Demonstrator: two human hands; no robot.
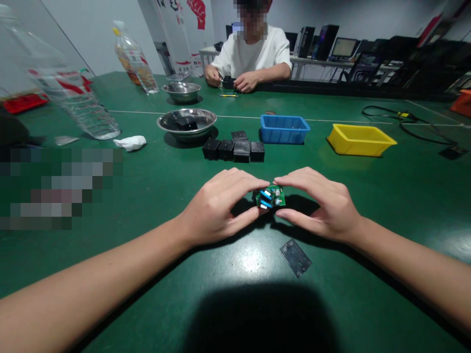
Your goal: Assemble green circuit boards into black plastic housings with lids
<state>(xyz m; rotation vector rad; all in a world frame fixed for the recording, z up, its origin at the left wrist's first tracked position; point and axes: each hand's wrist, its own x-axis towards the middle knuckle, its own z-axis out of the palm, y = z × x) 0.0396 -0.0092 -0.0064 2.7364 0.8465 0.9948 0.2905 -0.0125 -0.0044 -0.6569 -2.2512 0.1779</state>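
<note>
A small green circuit board (281, 195) with blue disc-shaped parts and other components is held up just above the table, its component side towards me. My left hand (221, 206) grips its left part, with the fingers at the top edge and the thumb below. My right hand (324, 203) closes around the right part in the same way, fingertips at the upper edge and thumb near the lower one. Nearer to me, a flat black plastic plate (296, 258) lies on the table, below the board and apart from both hands.
Beyond my hands stand several black plastic boxes (242, 150), a steel bowl (165, 126) holding a black piece, a blue bin (283, 136) and a yellow bin (360, 145). Bottles (79, 100) and a crumpled tissue (131, 143) are at left. Across the green table (154, 314) sits another person (253, 54).
</note>
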